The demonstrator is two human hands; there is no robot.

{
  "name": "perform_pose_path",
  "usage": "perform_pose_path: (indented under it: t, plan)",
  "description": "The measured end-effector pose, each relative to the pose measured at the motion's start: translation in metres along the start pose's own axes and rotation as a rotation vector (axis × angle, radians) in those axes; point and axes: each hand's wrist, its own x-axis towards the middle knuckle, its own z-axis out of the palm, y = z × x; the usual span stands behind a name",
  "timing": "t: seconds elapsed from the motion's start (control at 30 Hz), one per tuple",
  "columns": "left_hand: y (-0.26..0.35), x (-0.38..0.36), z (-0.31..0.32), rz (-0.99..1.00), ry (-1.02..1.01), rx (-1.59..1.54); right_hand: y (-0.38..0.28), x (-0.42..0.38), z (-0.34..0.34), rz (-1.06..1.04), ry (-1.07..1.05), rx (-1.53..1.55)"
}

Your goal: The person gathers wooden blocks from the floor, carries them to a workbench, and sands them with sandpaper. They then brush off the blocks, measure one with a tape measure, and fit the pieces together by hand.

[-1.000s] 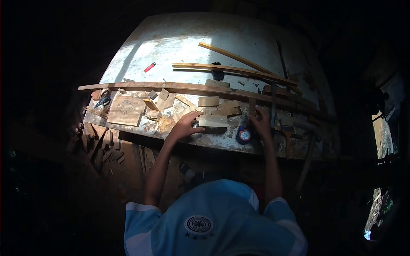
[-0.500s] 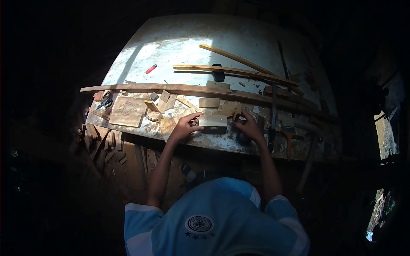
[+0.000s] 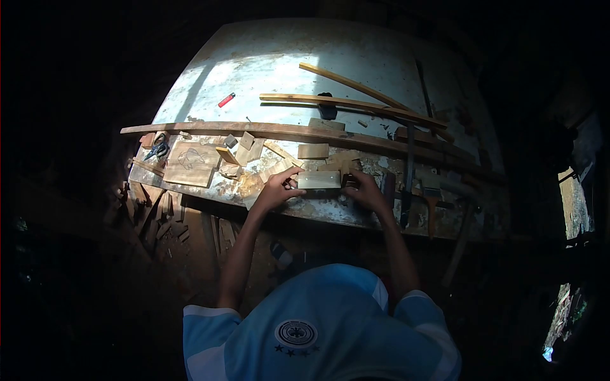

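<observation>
A small pale wooden block (image 3: 319, 180) lies between my hands near the table's front edge. My left hand (image 3: 279, 188) grips its left end, thumb at the front corner and fingers at the back. At the right end, my right hand (image 3: 363, 188) holds a small dark wood piece (image 3: 346, 178) up against the block. Just behind the block is another flat wooden piece (image 3: 313, 151). Light wood scraps lie beside my left fingers.
A long brown board (image 3: 254, 131) crosses the table (image 3: 248, 57). Behind it are thin sticks (image 3: 343, 101) and a red lighter (image 3: 226, 100). Scissors (image 3: 157, 147) and a drawn-on board (image 3: 190, 165) lie left; a saw-like tool (image 3: 408, 178) and a brush (image 3: 431, 197) lie right.
My right hand has moved left, bringing the small piece against the block's right end. The block has tilted slightly, showing more of its pale face.
</observation>
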Motion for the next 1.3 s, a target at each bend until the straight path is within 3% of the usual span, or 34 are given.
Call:
perform_pose_path:
  t: [0.2,0.33,0.43,0.47,0.5,0.57,0.7,0.8,0.9,0.93,1.03,1.17,1.3]
  plan:
    - [0.008,0.002,-0.006,-0.058,-0.064,0.041,0.0,0.001,-0.003,-0.031,-0.043,0.016]
    - [0.021,0.008,-0.024,-0.169,-0.228,-0.113,-0.012,-0.013,0.0,-0.011,0.056,0.059]
    - [0.01,0.03,-0.03,-0.108,-0.077,-0.354,-0.004,-0.036,-0.005,0.103,0.154,0.079]
    - [0.014,0.041,-0.032,-0.155,-0.086,-0.247,-0.001,-0.045,-0.005,0.165,0.216,0.168]
    - [0.01,0.054,-0.03,-0.015,-0.057,-0.069,0.002,-0.052,-0.005,0.227,0.281,0.258]
    - [0.011,0.092,-0.02,0.099,-0.222,0.201,0.005,-0.057,-0.008,0.292,0.319,0.398]
    - [0.041,0.143,0.034,0.073,-0.566,0.723,0.01,-0.063,-0.011,0.296,0.376,0.487]
    - [0.036,0.159,0.059,0.156,-0.655,0.934,0.001,-0.06,-0.013,0.303,0.382,0.516]
    - [0.028,0.165,0.049,0.174,-0.576,0.509,-0.016,-0.047,-0.022,0.295,0.375,0.501]
    - [0.036,0.161,0.041,0.25,-0.538,0.241,-0.019,-0.039,-0.024,0.279,0.36,0.511]
    - [0.075,0.14,0.029,-0.133,-0.43,-0.399,-0.029,-0.013,-0.031,0.249,0.224,0.373]
    - [0.103,0.118,0.015,-0.024,-0.398,-0.451,-0.064,0.016,-0.034,0.154,0.134,0.286]
    - [0.102,0.108,0.006,-0.069,-0.329,-0.502,-0.072,0.028,-0.033,-0.002,0.059,0.28]
